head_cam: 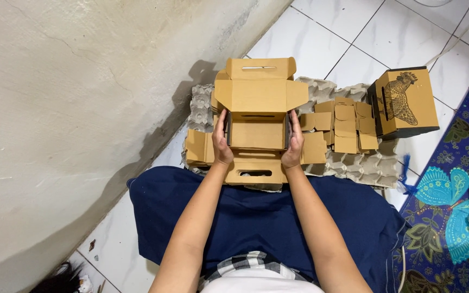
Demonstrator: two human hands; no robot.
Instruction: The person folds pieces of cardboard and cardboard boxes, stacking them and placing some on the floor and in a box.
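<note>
Head view: my left hand [222, 142] and right hand [294, 144] press the sides of an open, empty cardboard box [257, 133]; flat cutouts [343, 127] and a finished chicken-print box [405, 102] sit beside it on egg trays [365, 165].

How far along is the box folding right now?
Done: one printed box stands assembled at right. In hand: the left hand and right hand press the side walls of an open box, its lid flap still up. Left: flat blanks lie unfolded on the egg trays.
</note>
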